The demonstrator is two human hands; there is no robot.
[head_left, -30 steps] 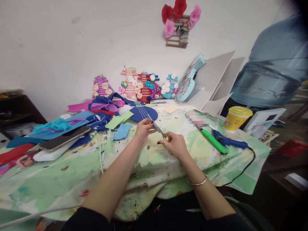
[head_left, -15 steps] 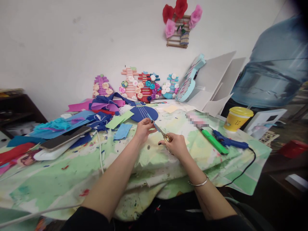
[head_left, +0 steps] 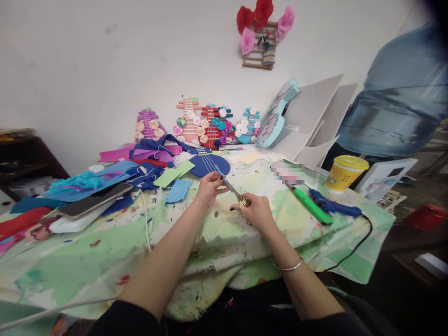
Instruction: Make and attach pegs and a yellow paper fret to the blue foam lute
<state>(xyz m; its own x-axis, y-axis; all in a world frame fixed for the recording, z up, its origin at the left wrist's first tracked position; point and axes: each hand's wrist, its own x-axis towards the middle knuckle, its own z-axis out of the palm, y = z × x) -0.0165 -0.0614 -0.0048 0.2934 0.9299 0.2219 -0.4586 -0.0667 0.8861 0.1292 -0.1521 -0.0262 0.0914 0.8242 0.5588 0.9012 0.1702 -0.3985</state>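
Observation:
My left hand (head_left: 209,190) is closed, its fingertips pinching a narrow light-blue strip (head_left: 219,171) that looks like felt or paper. Gold-handled scissors (head_left: 241,198) are in my right hand (head_left: 258,211), with fingers in the handle loops. Their blades point up and left along the strip toward my left fingertips; whether they are cutting into it I cannot tell. Just beyond both hands lies a dark-blue round-bodied pipa-like craft piece (head_left: 199,166) with pale strings. A light-blue felt piece (head_left: 178,191) and a light-green piece (head_left: 174,174) rest left of my left hand.
To the right are a green utility knife (head_left: 312,206), a blue glue gun (head_left: 334,204) with a black cord and a yellow-lidded cup (head_left: 346,173). A phone (head_left: 96,200) and felt scraps lie left, beside a white cable (head_left: 145,219). Decorated instrument crafts (head_left: 211,126) line the wall.

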